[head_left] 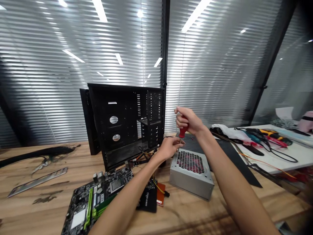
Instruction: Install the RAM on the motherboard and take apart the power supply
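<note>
My right hand [187,120] is wrapped round the red handle of a screwdriver [182,132], which stands nearly upright with its tip down. At the lower shaft, the fingers of my left hand [170,147] are pinched together; whether they also hold a screw cannot be seen. Below both hands sits a grey power supply unit [192,187], its honeycomb vent facing up. The screwdriver's tip is at the far left corner of its top, partly hidden by my left fingers. My left forearm passes over part of a motherboard [80,199].
An open black computer case [127,127] stands behind the motherboard. A black tigo drive box [148,199] and an orange box [160,195] lie left of the power supply. Cables [49,151] and a metal I/O plate [39,181] are at left; tools [274,137] lie on a white table at right.
</note>
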Demonstrator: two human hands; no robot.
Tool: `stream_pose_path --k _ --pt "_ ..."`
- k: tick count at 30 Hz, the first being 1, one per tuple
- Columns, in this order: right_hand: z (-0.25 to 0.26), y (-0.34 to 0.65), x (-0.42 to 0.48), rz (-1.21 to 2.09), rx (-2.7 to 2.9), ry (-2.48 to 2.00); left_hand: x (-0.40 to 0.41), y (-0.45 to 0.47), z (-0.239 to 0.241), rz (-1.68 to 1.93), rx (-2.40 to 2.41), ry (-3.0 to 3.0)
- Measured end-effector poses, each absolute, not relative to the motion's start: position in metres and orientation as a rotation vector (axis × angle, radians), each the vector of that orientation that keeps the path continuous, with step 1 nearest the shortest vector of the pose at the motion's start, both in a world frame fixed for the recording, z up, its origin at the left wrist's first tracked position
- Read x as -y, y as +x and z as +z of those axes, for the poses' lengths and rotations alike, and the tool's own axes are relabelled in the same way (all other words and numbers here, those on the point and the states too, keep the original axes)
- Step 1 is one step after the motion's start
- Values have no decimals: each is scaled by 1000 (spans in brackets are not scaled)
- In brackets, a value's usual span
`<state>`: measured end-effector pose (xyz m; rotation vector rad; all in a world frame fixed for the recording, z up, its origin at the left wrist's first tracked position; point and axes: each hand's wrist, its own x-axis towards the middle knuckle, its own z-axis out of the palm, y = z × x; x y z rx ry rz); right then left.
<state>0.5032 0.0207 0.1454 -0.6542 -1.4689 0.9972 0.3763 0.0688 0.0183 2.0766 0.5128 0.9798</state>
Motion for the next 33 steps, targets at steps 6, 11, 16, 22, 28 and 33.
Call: stream_pose_path --k 6,11,16,22,28,33 --pt "142 512 -34 950 1327 -658 -69 384 14 1093 -728 2101" --pt "138 496 -57 398 1058 -941 -73 393 14 1165 -828 2089" --pt "139 492 -55 529 1005 -763 -68 392 16 1172 -822 2088" --pt "144 520 -36 1103 1331 -594 -63 389 19 1212 -852 2140" --pt "138 510 -49 772 1059 -835 -67 394 16 1205 -912 2178" --pt "138 483 -55 582 1012 -875 -74 390 16 1183 -906 2165"
